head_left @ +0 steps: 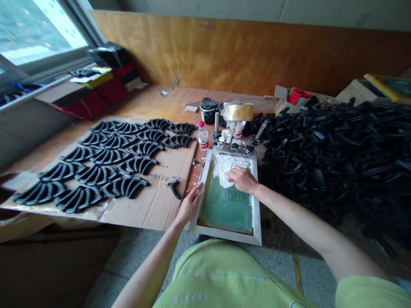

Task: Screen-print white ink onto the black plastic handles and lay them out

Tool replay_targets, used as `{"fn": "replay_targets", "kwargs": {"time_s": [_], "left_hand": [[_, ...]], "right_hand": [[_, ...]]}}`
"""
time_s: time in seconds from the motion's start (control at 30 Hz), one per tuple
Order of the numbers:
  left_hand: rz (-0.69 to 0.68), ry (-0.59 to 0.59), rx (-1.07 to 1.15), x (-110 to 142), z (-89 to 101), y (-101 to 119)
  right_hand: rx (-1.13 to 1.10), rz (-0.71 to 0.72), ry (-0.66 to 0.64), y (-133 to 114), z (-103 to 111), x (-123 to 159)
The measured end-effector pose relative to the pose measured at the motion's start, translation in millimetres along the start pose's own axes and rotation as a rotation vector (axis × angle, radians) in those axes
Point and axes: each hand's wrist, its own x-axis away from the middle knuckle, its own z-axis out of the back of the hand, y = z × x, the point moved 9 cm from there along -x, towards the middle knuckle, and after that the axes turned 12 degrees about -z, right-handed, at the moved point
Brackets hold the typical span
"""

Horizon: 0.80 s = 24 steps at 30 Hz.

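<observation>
A screen-printing frame [257,214] with green mesh lies in front of me, hinged to a metal clamp [221,150] at its far end. My left hand [192,202] grips the frame's left edge. Over the upper mesh, my right hand [241,179] is closed, its fingertips down at a smear of white paste [224,169]. Whatever those fingers hold is hidden or blends into the paste. Left of the frame, a single curved black plastic piece [175,189] rests on a cardboard sheet [154,211].
Rows of similar black pieces [118,156] cover the cardboard on the left. A big heap of them [334,158] lies on the right. Behind the frame stand a red-capped bottle [203,137], a black tub [208,112] and a yellowish block [239,112]. Boxes [93,96] sit by the window.
</observation>
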Motion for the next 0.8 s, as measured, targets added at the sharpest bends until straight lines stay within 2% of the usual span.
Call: {"fn": "replay_targets", "kwargs": {"time_s": [0.1,0.17,0.27,0.37,0.47,0.53,0.67,0.73,0.8], "left_hand": [[0.003,0.018,0.001,0.6,1.7,2.3],[0.011,0.017,0.01,1.4,2.2,3.6],[0.039,0.009,0.053,3.1,2.0,4.4],[0.072,0.002,0.137,4.4,0.5,5.0],[0.091,0.0,0.199,4.8,-0.2,8.4],[0.113,-0.004,0.228,5.1,0.2,12.6],[0.152,-0.026,0.267,5.8,7.6,37.8],[0.14,-0.016,0.258,3.8,16.8,61.9],[0.113,0.025,0.245,-1.8,27.7,90.9]], "right_hand": [[-0.077,0.186,-0.031,-8.9,7.9,22.1],[-0.126,0.224,-0.064,-7.4,12.4,20.5],[-0.157,0.117,-0.004,0.9,17.5,7.5],[-0.151,0.06,0.09,-3.0,14.9,15.1],[-0.189,0.117,0.062,-13.4,9.6,33.4],[-0.219,0.102,0.022,-11.6,12.8,30.8],[-0.219,-0.144,0.072,21.1,38.7,-20.9],[-0.197,-0.288,0.113,48.5,53.5,-46.6],[-0.194,-0.421,0.169,83.6,67.5,-55.4]]}}
